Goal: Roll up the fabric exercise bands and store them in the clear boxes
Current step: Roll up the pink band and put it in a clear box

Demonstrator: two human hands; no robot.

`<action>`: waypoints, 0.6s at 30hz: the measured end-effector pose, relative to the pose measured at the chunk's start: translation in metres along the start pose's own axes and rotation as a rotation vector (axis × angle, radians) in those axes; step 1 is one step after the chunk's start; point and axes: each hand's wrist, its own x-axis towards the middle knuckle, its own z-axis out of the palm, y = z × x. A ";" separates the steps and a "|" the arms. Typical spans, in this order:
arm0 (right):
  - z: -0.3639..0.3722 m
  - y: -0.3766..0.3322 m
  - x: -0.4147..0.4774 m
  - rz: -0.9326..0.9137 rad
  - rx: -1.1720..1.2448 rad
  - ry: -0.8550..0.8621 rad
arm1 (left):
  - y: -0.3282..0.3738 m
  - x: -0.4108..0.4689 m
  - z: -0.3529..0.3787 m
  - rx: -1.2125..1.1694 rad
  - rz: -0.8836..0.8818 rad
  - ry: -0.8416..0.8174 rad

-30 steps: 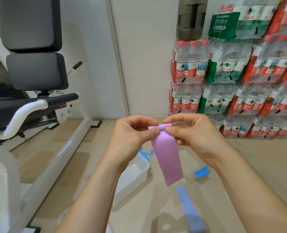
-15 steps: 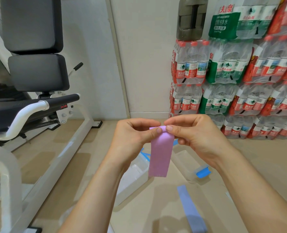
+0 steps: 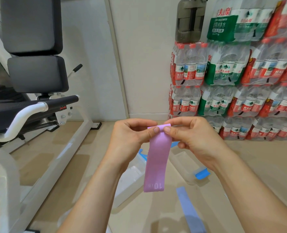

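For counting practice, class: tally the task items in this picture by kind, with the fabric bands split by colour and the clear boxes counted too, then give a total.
Lilac band: 1
Blue band: 1
Clear boxes: 2
Total: 4

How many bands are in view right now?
2. A pink band hangs from the left hand and right hand, pinched at its top; a blue band lies flat on the floor, lower right. Others may be hidden.
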 end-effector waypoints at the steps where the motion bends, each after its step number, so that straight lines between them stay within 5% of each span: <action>1: 0.000 0.000 0.000 0.006 0.001 0.003 | 0.000 0.000 0.000 0.003 0.000 0.003; 12: 0.001 0.001 0.003 -0.023 0.186 0.008 | 0.000 -0.002 0.004 0.043 0.049 -0.032; 18: -0.001 0.001 0.003 -0.010 0.200 0.012 | 0.000 0.000 -0.004 0.027 -0.009 -0.209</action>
